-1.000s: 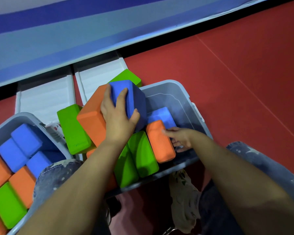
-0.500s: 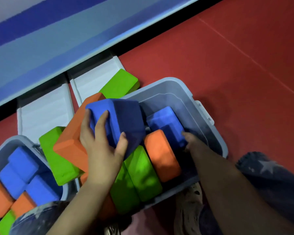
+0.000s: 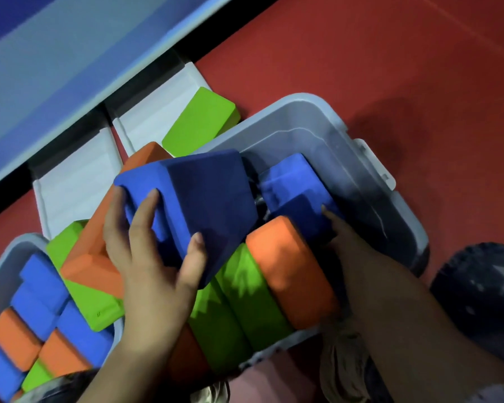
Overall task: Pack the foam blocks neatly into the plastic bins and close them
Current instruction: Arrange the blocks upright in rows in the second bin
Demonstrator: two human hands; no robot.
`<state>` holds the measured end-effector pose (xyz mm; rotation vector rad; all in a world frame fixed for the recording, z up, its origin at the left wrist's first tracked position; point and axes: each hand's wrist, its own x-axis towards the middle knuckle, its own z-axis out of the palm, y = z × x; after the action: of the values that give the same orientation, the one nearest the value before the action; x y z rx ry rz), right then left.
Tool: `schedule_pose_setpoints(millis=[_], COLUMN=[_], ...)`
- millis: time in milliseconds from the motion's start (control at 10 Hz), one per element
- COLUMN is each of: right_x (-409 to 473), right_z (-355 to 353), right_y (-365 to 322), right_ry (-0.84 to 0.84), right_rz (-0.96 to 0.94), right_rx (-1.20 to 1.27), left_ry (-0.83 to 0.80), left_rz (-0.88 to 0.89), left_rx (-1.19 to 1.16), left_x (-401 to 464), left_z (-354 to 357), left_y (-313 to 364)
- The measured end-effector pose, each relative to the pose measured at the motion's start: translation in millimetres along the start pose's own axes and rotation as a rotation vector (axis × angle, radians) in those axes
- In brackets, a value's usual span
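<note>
Blue block (image 3: 204,205) gripped in left hand (image 3: 152,257), over bin (image 3: 370,170).
Right hand (image 3: 346,239) fingers hidden, can't tell; I'd seat it upright beside orange block (image 3: 288,271).

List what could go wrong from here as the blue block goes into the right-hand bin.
1. The blue block in the left hand may not fit: the bin already holds green, orange and blue blocks standing on edge.
2. The right hand sits low among the blocks and could get pinched.
3. The orange block leaning across the bin edge might slide off.
</note>
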<state>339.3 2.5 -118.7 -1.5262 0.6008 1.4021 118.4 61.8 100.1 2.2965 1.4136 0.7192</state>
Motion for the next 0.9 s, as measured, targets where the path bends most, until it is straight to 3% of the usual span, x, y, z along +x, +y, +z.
schedule_pose_setpoints(millis=[300, 400, 500, 600, 700, 800, 900], right_x=[63.8, 65.6, -22.5, -60.2, -76.4, -89.0, -102.7], right_z=[-2.8, 0.7, 24.7, 43.1, 57.3, 55.0, 47.1], right_y=[28.8, 30.6, 6.4, -19.5, -30.6, -31.9, -40.1], right_ry=[0.009, 0.122, 0.392, 0.609, 0.646, 0.661, 0.633], right_rz=[-0.069, -0.135, -0.28, -0.393, -0.62, -0.798, -0.862], right_rx=[0.028, 0.014, -0.043, -0.353, -0.783, -1.041, -1.188], left_ry=[0.019, 0.043, 0.089, 0.157, 0.178, 0.147, 0.11], left_rz=[0.004, -0.013, -0.015, 0.01, 0.009, 0.05, 0.064], left_rx=[-0.039, -0.045, -0.082, -0.103, -0.155, -0.123, -0.097], left_x=[3.1, 2.6, 0.6, 0.7, 1.6, -2.0, -4.3], left_z=[-8.3, -14.0, -21.1, -24.9, -23.1, -20.1, -18.4], left_y=[-4.4, -3.8, 0.6, 8.0, 18.7, 18.4, 8.5])
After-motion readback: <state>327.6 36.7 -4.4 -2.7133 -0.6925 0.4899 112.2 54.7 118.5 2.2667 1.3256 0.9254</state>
